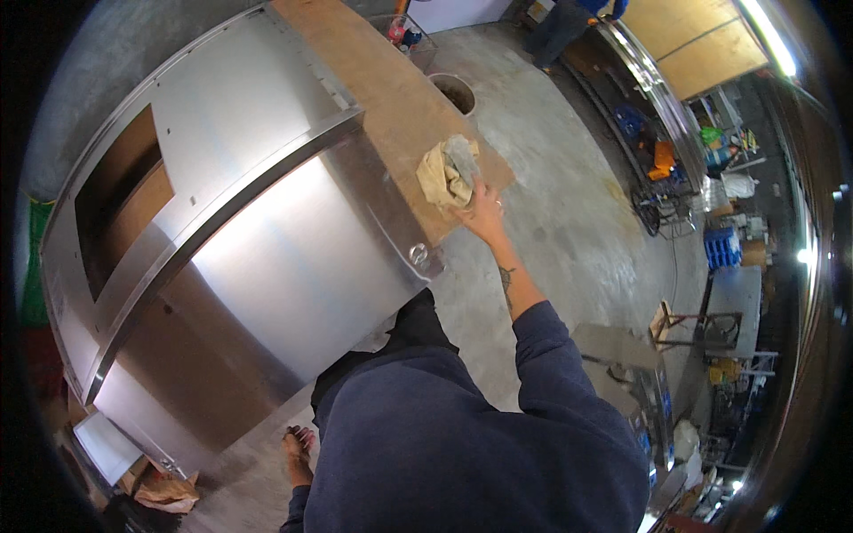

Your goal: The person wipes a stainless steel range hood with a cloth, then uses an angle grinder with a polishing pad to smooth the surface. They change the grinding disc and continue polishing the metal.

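My right hand (484, 213) reaches forward and is closed on the edge of a crumpled beige cloth (442, 178). A grey, fuzzy-looking piece (461, 158) lies against the cloth's right side. The cloth rests near the right edge of a brown board (395, 115). My left hand (298, 441) hangs low beside my body, close to the metal panel; its small, dim fingers look loosely apart, with nothing visible in them. Left of the cloth stands a large brushed-metal panel (293, 249) with a round fitting (418, 254) at its near right corner.
Another metal sheet with a rectangular cutout (129, 200) spreads at far left. A bucket (453, 92) stands on the concrete floor past the board. At the far right a person (569, 27) stands by a long metal frame. Metal pieces (622, 364) lie at my right.
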`<move>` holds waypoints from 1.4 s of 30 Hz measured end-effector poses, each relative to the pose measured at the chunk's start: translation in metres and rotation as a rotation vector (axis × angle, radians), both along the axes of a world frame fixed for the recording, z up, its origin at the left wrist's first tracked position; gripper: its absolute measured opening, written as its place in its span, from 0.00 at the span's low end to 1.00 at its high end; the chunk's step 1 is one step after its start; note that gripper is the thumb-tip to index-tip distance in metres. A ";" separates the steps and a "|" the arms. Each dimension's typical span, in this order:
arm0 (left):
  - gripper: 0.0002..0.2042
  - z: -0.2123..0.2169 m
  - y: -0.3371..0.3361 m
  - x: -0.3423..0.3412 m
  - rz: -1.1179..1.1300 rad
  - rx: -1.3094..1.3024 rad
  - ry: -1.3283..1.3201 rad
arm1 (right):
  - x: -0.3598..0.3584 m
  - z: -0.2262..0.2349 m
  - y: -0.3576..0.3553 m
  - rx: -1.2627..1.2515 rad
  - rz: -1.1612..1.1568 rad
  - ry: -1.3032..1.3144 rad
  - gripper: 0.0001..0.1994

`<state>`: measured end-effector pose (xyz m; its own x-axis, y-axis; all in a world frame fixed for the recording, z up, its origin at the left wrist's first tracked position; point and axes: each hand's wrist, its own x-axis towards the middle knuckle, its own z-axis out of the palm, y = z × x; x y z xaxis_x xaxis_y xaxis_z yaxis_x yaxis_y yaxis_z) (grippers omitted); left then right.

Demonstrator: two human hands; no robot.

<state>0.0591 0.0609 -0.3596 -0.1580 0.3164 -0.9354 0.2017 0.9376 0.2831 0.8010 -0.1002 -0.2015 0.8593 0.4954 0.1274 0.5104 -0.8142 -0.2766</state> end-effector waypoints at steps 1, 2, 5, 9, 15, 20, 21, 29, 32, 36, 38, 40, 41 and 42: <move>0.17 -0.005 -0.016 0.021 -0.009 -0.010 -0.018 | 0.013 0.006 0.013 -0.085 0.033 -0.034 0.41; 0.17 -0.010 -0.035 0.040 -0.018 -0.017 -0.037 | 0.027 0.009 0.024 -0.167 0.066 -0.070 0.43; 0.17 -0.017 -0.094 0.090 -0.174 -0.031 -0.052 | 0.055 -0.001 0.049 -0.113 0.091 0.120 0.39; 0.19 -0.004 -0.152 0.142 -0.416 0.076 -0.071 | 0.092 -0.031 0.043 -0.066 0.222 0.144 0.37; 0.18 0.003 -0.173 0.181 -0.153 0.180 -0.115 | 0.118 0.000 0.003 -0.034 0.373 -0.031 0.33; 0.17 -0.017 -0.153 0.185 -0.197 0.319 -0.102 | 0.135 -0.030 -0.024 -0.210 0.532 0.153 0.37; 0.17 -0.006 -0.152 0.201 -0.225 0.369 -0.079 | 0.125 -0.023 -0.021 -0.182 0.522 0.083 0.37; 0.12 0.032 -0.227 0.202 -0.150 0.704 -0.069 | -0.007 -0.015 -0.056 0.276 0.599 0.495 0.12; 0.11 0.035 -0.289 0.187 -0.042 0.426 -0.045 | -0.078 -0.034 -0.108 -0.057 0.614 0.766 0.07; 0.08 -0.014 -0.425 0.148 -0.095 0.369 -0.090 | -0.117 -0.104 -0.208 -0.135 1.150 0.539 0.11; 0.08 -0.065 -0.528 0.113 -0.233 0.528 -0.092 | -0.138 -0.099 -0.244 -0.255 1.258 0.682 0.16; 0.09 -0.084 -0.593 0.096 -0.190 0.327 -0.111 | -0.145 -0.090 -0.262 -0.293 1.061 0.808 0.15; 0.09 -0.069 -0.601 0.102 -0.041 0.207 -0.142 | -0.140 -0.094 -0.268 -0.312 0.956 0.839 0.15; 0.10 -0.043 -0.608 0.110 0.103 0.081 -0.172 | -0.133 -0.097 -0.272 -0.331 0.976 0.738 0.15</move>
